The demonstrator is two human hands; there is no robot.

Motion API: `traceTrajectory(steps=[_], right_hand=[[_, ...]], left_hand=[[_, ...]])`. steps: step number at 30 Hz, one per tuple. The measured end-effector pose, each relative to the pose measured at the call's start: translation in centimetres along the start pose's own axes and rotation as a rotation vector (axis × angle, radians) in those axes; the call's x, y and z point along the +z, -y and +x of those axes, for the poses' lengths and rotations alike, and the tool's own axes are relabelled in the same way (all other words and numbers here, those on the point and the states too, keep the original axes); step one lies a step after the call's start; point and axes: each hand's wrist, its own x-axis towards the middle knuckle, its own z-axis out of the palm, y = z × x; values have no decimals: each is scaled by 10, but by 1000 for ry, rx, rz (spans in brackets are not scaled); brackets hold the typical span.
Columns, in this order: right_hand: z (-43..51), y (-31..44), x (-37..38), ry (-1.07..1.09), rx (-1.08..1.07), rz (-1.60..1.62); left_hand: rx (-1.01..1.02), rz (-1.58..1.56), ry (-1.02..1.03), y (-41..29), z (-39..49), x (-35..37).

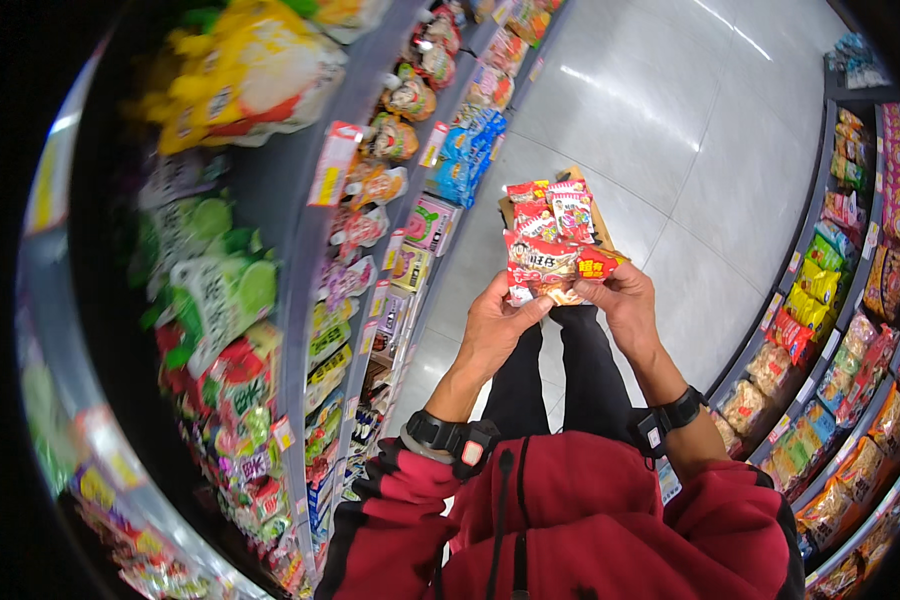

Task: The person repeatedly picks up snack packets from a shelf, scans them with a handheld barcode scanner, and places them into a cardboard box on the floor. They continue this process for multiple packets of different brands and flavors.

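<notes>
A red and white snack packet [544, 261] is stretched between both hands in front of my waist, printed side up. My left hand [497, 324] grips its lower left corner, thumb on top. At its lower right, my right hand [624, 301] pinches it near a red patch with yellow lettering. Just beyond it are several smaller red and white packets [571, 214]. These appear to lie in an open cardboard box [598, 217], whose brown side shows on the right. The box's bottom and near side are hidden by the packet and my hands.
Shelves [311, 247] of bagged sweets rise close on my left, with price tags [335, 163] along their edges. Green-and-white bags [221, 296] fill a nearer tier. Another shelf unit [791, 300] of packaged snacks curves along the right. Grey tiled floor [637, 112] runs between them.
</notes>
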Motion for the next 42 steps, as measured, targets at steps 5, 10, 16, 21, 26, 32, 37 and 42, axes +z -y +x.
traceTrajectory(steps=[5,10,16,21,26,32,37,42], right_hand=[[-16,55,30,204,-250,-209],[-27,116,61,421,-722,-535],[-52,167,83,606,-949,-579],[-74,179,109,753,-1135,-521],[-101,183,145,856,-1162,-491],[-135,182,188,944,-1126,-614],[-155,173,223,1005,-1073,-614],[-167,164,250,1107,-716,-537]], left_hand=[[159,51,-103,-50,-49,1],[519,192,-276,-95,-101,6],[945,403,-406,-113,-154,22],[1069,378,-514,-109,-196,23],[1150,356,-606,-106,-238,13],[937,322,-723,-108,-290,-10],[875,243,-808,-110,-327,-27],[880,185,-815,-105,-349,-44]])
